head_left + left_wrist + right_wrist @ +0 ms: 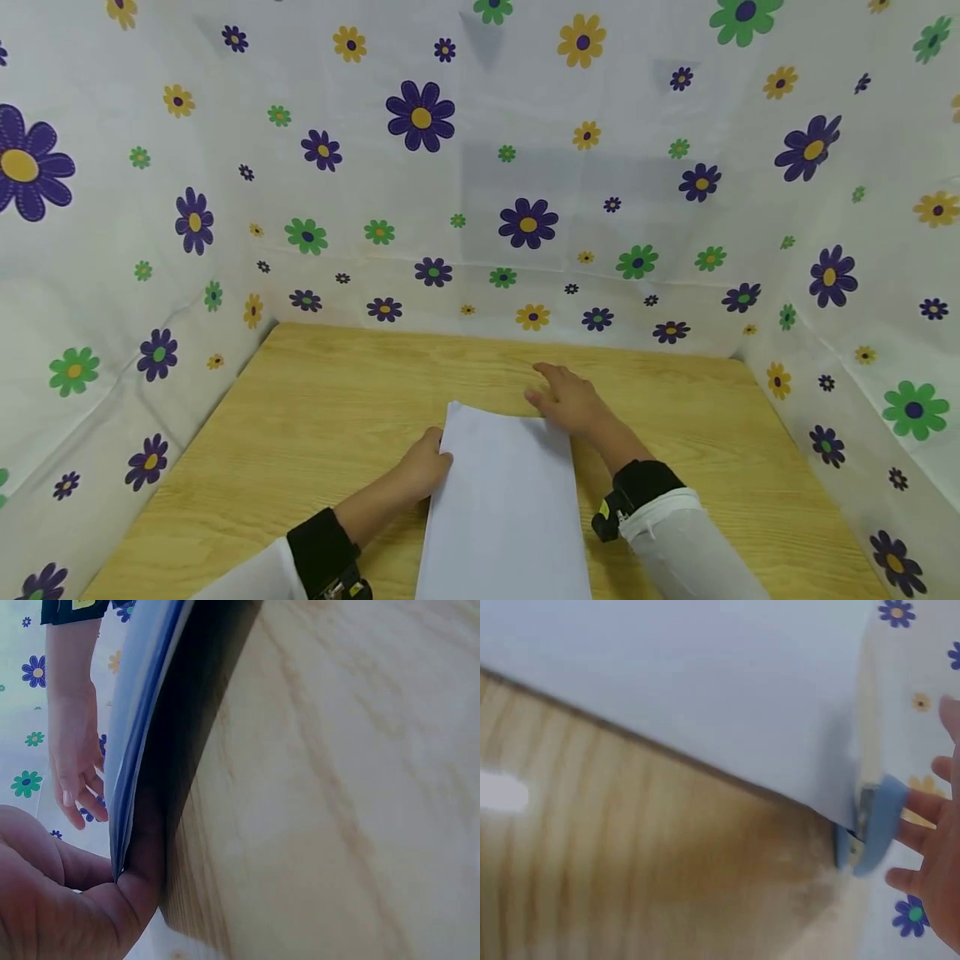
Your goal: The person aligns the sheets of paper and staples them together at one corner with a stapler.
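Note:
A stack of white paper sheets lies lengthwise at the front middle of the table, its left edge lifted off the wood. My left hand pinches that edge, thumb above and fingers beneath; the left wrist view shows the sheets between them. By the far right corner is my right hand, fingers extended and spread. In the right wrist view a small blue stapler sits at the paper's corner, with the right hand's fingers just behind it; whether they touch it I cannot tell. The head view hides the stapler.
The wood-grain table stretches to both sides of the paper. A white cloth with flowers encloses its back and sides. Each wrist wears a black band with a small camera.

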`<state>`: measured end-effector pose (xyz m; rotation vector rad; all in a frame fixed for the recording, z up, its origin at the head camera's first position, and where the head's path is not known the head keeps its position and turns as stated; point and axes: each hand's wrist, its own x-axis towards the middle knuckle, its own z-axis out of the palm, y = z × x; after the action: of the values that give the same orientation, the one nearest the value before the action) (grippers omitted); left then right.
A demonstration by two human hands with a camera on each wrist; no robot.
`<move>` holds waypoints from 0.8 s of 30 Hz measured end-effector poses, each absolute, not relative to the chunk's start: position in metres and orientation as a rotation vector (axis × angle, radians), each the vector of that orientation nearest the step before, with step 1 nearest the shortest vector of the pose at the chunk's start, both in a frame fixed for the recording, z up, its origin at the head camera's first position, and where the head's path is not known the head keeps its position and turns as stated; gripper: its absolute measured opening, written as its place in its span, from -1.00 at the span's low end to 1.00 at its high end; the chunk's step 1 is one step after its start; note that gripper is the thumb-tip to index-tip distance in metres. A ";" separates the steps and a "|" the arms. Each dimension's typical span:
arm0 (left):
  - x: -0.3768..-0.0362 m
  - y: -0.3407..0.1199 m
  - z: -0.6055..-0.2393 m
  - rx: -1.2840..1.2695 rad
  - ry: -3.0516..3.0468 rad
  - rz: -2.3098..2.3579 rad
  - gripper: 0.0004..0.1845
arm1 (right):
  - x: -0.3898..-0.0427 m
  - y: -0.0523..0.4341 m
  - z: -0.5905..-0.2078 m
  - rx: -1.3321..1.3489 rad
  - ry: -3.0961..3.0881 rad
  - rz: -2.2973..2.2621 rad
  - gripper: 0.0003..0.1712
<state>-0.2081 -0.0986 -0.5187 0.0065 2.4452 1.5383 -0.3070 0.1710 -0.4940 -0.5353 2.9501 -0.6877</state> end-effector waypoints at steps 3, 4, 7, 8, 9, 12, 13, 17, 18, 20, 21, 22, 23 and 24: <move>-0.208 -0.100 -0.519 0.003 2.448 1.516 -0.57 | -0.304 0.180 -0.488 -0.567 2.913 -0.656 -0.28; -0.208 -0.101 -0.519 0.004 2.448 1.511 -0.56 | -0.303 0.184 -0.486 -0.602 2.906 -0.630 -0.29; -0.209 -0.101 -0.519 0.015 2.457 1.508 -0.56 | -0.300 0.194 -0.482 -0.714 2.912 -0.519 -0.34; -0.208 -0.101 -0.519 0.017 2.454 1.513 -0.56 | -0.299 0.197 -0.482 -0.751 2.920 -0.474 -0.36; -0.208 -0.101 -0.518 0.020 2.452 1.517 -0.57 | -0.298 0.200 -0.482 -0.777 2.931 -0.419 -0.38; -0.207 -0.100 -0.518 0.028 2.450 1.522 -0.58 | -0.293 0.206 -0.485 -0.798 2.977 -0.260 -0.50; -0.207 -0.100 -0.518 0.030 2.448 1.522 -0.58 | -0.291 0.208 -0.486 -0.799 3.000 -0.200 -0.53; -0.206 -0.097 -0.518 0.031 2.456 1.517 -0.57 | -0.282 0.211 -0.491 -0.713 3.088 -0.052 -0.57; -0.206 -0.097 -0.518 0.028 2.461 1.515 -0.57 | -0.280 0.211 -0.492 -0.690 3.105 -0.048 -0.56; -0.207 -0.096 -0.519 0.016 2.471 1.510 -0.57 | -0.275 0.212 -0.493 -0.624 3.123 -0.070 -0.51; -0.207 -0.096 -0.519 0.011 2.476 1.504 -0.58 | -0.272 0.213 -0.493 -0.594 3.128 -0.091 -0.50; -0.207 -0.096 -0.519 0.006 2.483 1.498 -0.58 | -0.269 0.214 -0.493 -0.571 3.131 -0.103 -0.49; -0.207 -0.095 -0.519 0.002 2.489 1.494 -0.58 | -0.267 0.215 -0.493 -0.551 3.131 -0.113 -0.50; -0.208 -0.095 -0.519 -0.005 2.493 1.492 -0.58 | -0.264 0.215 -0.493 -0.531 3.127 -0.127 -0.50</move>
<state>-0.2082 -0.0953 -0.5193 -0.0048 2.4927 1.4915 -0.2643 0.2153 -0.4926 -0.5311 3.1274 -0.1273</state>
